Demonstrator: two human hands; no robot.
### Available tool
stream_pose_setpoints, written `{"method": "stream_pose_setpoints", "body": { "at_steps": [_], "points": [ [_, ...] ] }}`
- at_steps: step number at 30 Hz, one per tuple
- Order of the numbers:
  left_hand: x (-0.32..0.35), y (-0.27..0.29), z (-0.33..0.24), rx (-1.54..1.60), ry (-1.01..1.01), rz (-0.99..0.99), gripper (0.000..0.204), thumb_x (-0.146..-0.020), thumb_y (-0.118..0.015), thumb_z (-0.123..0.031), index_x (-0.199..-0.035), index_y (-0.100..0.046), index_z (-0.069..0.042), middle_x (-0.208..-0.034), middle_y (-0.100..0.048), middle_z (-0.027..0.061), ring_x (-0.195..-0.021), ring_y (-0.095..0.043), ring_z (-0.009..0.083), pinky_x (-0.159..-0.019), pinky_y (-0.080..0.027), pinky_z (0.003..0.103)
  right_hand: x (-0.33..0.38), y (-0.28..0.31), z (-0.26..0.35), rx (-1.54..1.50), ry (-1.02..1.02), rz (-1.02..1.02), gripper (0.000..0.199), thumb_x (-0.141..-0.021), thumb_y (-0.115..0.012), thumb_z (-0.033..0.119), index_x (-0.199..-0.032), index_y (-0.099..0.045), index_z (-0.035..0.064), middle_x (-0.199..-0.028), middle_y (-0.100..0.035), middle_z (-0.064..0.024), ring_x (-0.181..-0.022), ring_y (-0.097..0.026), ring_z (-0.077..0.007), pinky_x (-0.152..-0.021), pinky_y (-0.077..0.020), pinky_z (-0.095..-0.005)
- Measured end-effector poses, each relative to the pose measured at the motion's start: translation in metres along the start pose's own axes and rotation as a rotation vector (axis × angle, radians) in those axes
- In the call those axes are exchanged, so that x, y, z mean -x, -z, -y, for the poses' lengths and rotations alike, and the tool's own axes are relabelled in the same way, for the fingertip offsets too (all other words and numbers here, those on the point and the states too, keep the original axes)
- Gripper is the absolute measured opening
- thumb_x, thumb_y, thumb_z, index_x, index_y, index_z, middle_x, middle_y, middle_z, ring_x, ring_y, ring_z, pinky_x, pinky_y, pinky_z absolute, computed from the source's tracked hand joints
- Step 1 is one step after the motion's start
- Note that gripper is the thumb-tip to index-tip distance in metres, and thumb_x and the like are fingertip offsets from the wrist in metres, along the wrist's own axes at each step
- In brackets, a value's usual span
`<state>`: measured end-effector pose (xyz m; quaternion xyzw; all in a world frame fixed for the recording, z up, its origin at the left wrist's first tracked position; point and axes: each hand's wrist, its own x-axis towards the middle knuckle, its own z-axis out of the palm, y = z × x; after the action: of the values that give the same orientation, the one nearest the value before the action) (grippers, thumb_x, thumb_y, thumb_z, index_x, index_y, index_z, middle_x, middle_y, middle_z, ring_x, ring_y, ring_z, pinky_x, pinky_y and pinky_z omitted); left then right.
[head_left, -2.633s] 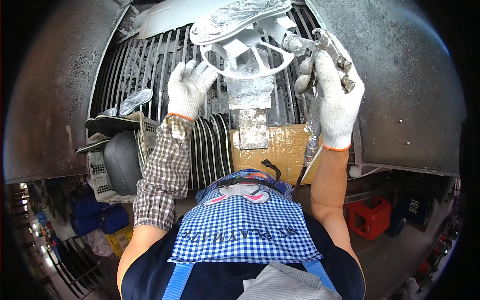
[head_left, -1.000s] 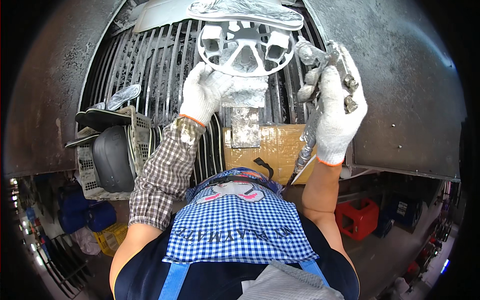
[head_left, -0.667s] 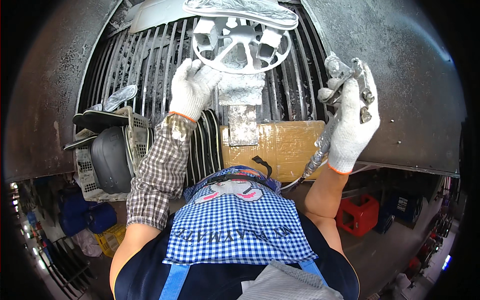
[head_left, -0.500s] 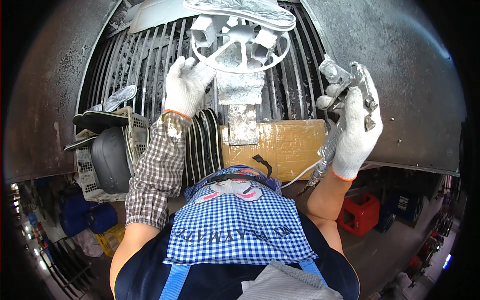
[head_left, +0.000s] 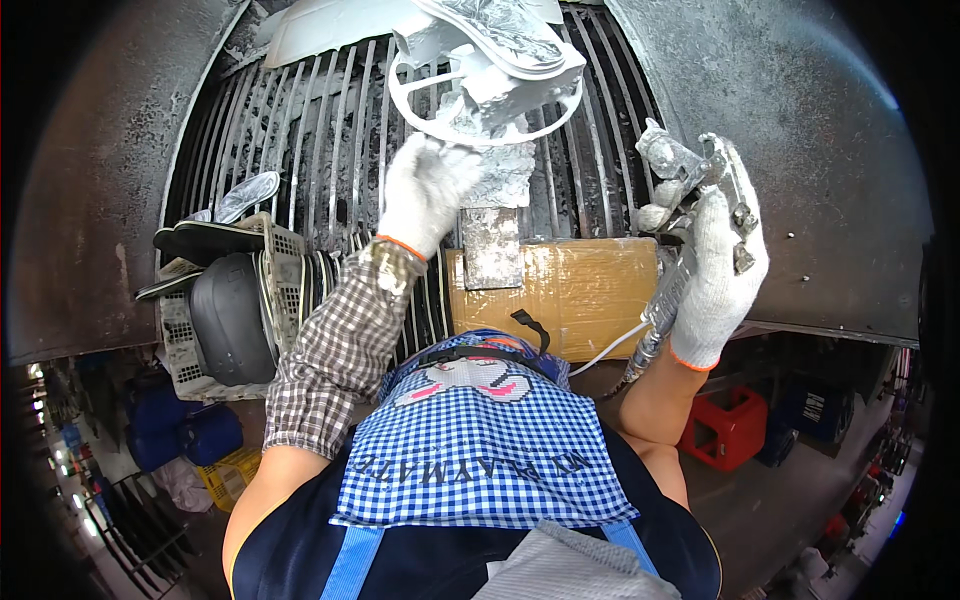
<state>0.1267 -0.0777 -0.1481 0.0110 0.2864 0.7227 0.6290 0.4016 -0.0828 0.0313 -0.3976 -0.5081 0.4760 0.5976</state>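
Note:
My gloved left hand (head_left: 428, 195) is at the near rim of a white-coated spoked turntable wheel (head_left: 432, 128). Its fingers are blurred and partly lost against the white rim, so their grip is unclear. On top of the wheel a shoe sole (head_left: 515, 45), pale-edged with a shiny grey face, rests on white-crusted blocks. A crusted post (head_left: 497, 180) stands under the wheel. To the right, my gloved right hand (head_left: 722, 255) is closed around a paint-caked metal spray gun (head_left: 672, 165), held apart from the wheel. A white hose (head_left: 610, 350) trails below it.
A plastic basket (head_left: 183, 350) at left holds black soles and a dark moulded piece (head_left: 232, 320). Several black soles (head_left: 428, 310) stand in a row beside a taped cardboard box (head_left: 560, 295). Slatted bars (head_left: 320, 130) lie behind, between metal side walls (head_left: 850, 220).
The wheel has turned, swinging the sole and blocks to a new angle. My left hand has moved right along the near rim. The right hand and spray gun stay nearly still.

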Motion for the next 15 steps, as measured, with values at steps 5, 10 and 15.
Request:
{"method": "stream_pose_setpoints", "body": {
  "at_steps": [5,10,15],
  "points": [
    [0.010,-0.031,0.004,0.018,0.015,0.069,0.074,-0.101,-0.056,-0.051,-0.146,-0.041,0.007,-0.144,-0.050,0.0294,-0.135,-0.051,0.0466,-0.112,-0.044,0.061,-0.006,-0.002,-0.001,0.061,0.052,0.024,0.042,-0.103,-0.057,0.003,-0.144,-0.055,-0.0067,-0.124,-0.070,-0.0160,-0.098,-0.069,-0.0148,-0.083,-0.0577,-0.0295],
    [0.006,-0.008,-0.016,0.086,0.046,0.091,0.080,-0.103,-0.050,-0.056,-0.151,-0.036,0.005,-0.154,-0.043,0.0305,-0.140,-0.047,0.0476,-0.111,-0.044,0.063,-0.002,0.003,-0.003,-0.028,-0.013,0.037,0.043,-0.103,-0.056,0.002,-0.145,-0.053,-0.0072,-0.122,-0.070,-0.0160,-0.094,-0.068,-0.0149,-0.081,-0.0579,-0.0298],
    [0.009,-0.004,-0.037,0.041,-0.036,-0.033,0.084,-0.104,-0.045,-0.060,-0.155,-0.024,0.004,-0.152,-0.043,0.0353,-0.139,-0.047,0.0519,-0.110,-0.043,0.065,0.001,0.008,-0.012,-0.086,-0.079,0.069,0.043,-0.103,-0.056,0.001,-0.145,-0.053,-0.0071,-0.118,-0.071,-0.0154,-0.090,-0.069,-0.0141,-0.079,-0.0582,-0.0293]
  ]
}}
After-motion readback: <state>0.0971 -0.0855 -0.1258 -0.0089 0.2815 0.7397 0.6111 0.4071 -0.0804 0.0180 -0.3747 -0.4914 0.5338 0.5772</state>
